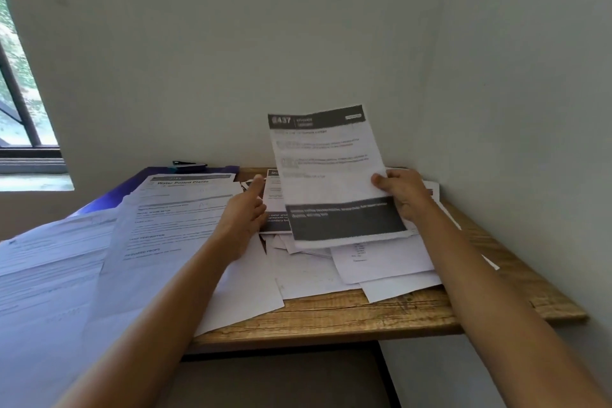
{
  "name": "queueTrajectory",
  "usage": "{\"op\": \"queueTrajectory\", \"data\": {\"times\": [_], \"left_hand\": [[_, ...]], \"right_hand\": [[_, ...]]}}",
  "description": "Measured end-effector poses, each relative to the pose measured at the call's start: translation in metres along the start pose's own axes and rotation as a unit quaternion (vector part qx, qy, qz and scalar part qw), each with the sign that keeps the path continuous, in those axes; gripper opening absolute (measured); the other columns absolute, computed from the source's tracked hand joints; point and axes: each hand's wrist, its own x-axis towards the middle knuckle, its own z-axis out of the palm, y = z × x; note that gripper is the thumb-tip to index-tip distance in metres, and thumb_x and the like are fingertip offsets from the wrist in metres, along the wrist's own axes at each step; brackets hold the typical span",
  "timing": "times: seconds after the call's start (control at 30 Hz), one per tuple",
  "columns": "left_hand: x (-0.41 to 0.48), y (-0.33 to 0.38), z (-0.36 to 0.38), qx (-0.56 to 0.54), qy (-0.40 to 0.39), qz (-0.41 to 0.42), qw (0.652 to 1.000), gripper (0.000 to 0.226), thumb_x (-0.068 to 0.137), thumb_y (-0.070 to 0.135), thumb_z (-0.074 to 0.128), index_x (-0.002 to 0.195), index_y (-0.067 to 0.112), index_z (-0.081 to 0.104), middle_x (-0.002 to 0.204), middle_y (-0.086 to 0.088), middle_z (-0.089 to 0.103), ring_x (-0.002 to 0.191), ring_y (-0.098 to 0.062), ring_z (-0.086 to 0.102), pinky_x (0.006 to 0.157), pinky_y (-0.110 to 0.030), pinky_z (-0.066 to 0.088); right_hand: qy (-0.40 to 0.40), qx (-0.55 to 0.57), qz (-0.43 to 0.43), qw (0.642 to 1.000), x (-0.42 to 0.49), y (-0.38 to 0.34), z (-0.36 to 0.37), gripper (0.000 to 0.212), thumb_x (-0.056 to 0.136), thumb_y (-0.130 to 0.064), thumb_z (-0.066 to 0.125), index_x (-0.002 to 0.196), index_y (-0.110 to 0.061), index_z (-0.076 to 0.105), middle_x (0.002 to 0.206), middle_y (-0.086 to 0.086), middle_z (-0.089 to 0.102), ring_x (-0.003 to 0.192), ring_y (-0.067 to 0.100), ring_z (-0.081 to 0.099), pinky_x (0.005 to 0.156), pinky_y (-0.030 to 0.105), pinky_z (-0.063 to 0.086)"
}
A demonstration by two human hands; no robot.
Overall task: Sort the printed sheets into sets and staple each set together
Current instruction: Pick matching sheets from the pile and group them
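Note:
My right hand (402, 194) pinches the right edge of a printed sheet (331, 172) with dark bands at top and bottom, holding it tilted up above the desk. My left hand (246, 209) hovers with fingers extended beside the sheet's left edge, over a pile of loose sheets (314, 268). A sheet headed "Water Potted Plants" (172, 219) lies on top of a stack at the left. A dark stapler (189, 164) rests at the back left of the desk.
The wooden desk (364, 311) stands in a corner, with walls behind and to the right. More printed sheets (43, 275) spread over a purple folder (132, 182) at the left. A window (20, 103) is at far left.

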Motion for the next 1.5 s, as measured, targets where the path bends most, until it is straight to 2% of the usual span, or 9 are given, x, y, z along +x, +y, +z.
{"op": "queueTrajectory", "data": {"times": [0.27,0.43,0.53,0.6,0.73,0.97,1.1,1.37,1.5], "left_hand": [[-0.002,0.012,-0.02,-0.119,-0.104,0.005,0.987,0.07,0.09,0.067,0.035,0.122,0.011,0.062,0.11,-0.015,0.07,0.092,-0.029,0.071,0.072,-0.036,0.056],[0.002,0.012,-0.03,-0.038,0.02,-0.03,0.999,0.008,0.095,0.011,0.055,0.1,0.013,0.06,0.117,-0.018,0.065,0.081,-0.029,0.066,0.065,-0.042,0.051],[0.008,0.009,-0.037,-0.011,0.065,-0.024,0.998,0.016,0.091,-0.001,0.058,0.102,0.01,0.06,0.112,-0.018,0.064,0.078,-0.028,0.064,0.063,-0.044,0.05],[0.01,0.008,-0.04,-0.014,0.07,-0.02,0.997,0.024,0.089,-0.002,0.06,0.112,0.008,0.06,0.111,-0.018,0.064,0.078,-0.029,0.064,0.064,-0.044,0.05],[0.009,0.007,-0.039,-0.006,0.079,-0.01,0.997,0.03,0.089,-0.002,0.061,0.117,0.006,0.059,0.108,-0.017,0.064,0.078,-0.028,0.064,0.063,-0.042,0.051],[0.001,0.011,-0.034,0.028,0.079,0.005,0.996,0.022,0.09,-0.001,0.06,0.111,0.007,0.059,0.099,-0.014,0.065,0.073,-0.025,0.063,0.053,-0.038,0.052],[0.001,0.011,-0.033,0.04,0.07,0.006,0.997,0.023,0.09,-0.001,0.06,0.112,0.006,0.059,0.106,-0.017,0.064,0.075,-0.027,0.063,0.067,-0.041,0.051],[0.0,0.01,-0.032,0.043,0.068,0.013,0.997,0.017,0.092,0.001,0.058,0.108,0.008,0.058,0.104,-0.017,0.063,0.077,-0.028,0.063,0.063,-0.038,0.051],[0.002,0.01,-0.034,0.041,0.072,0.015,0.996,0.015,0.092,0.002,0.059,0.105,0.009,0.058,0.102,-0.016,0.065,0.079,-0.029,0.064,0.065,-0.04,0.052]], "right_hand": [[-0.125,-0.006,0.025,0.992,-0.023,-0.002,0.042,0.016,0.086,0.004,0.063,0.101,0.009,0.063,0.091,0.013,0.067,0.079,0.021,0.064,0.074,0.022,0.055],[-0.247,-0.091,0.026,0.964,-0.035,-0.012,0.042,0.019,0.086,-0.008,0.067,0.104,-0.002,0.065,0.09,0.005,0.07,0.084,0.02,0.068,0.077,0.028,0.057],[-0.072,-0.225,-0.056,0.97,-0.016,-0.013,0.013,0.016,0.083,-0.014,0.072,0.097,-0.007,0.068,0.093,0.006,0.068,0.091,0.022,0.064,0.081,0.031,0.051],[0.045,-0.395,-0.055,0.916,-0.003,-0.008,-0.014,0.031,0.081,-0.023,0.075,0.105,-0.005,0.066,0.106,0.01,0.067,0.102,0.025,0.061,0.079,0.025,0.039],[0.014,-0.522,0.067,0.85,0.009,0.004,-0.039,0.075,0.076,-0.042,0.078,0.128,0.003,0.048,0.127,0.017,0.057,0.116,0.028,0.055,0.079,0.025,0.04],[-0.012,-0.521,0.093,0.848,0.015,0.011,-0.035,0.086,0.067,-0.043,0.084,0.129,0.003,0.046,0.131,0.019,0.052,0.121,0.032,0.05,0.089,0.032,0.045],[-0.059,-0.494,0.088,0.863,0.013,0.008,-0.032,0.046,0.067,-0.039,0.084,0.081,-0.01,0.052,0.091,0.01,0.054,0.091,0.023,0.05,0.062,0.028,0.034],[-0.034,-0.415,0.024,0.909,0.009,0.001,-0.018,0.054,0.073,-0.03,0.082,0.114,0.0,0.064,0.117,0.013,0.064,0.112,0.028,0.057,0.098,0.036,0.042],[-0.033,-0.385,-0.046,0.921,0.023,-0.012,0.019,0.025,0.083,-0.022,0.072,0.086,0.003,0.066,0.079,0.011,0.062,0.08,0.026,0.059,0.068,0.031,0.042]]}}
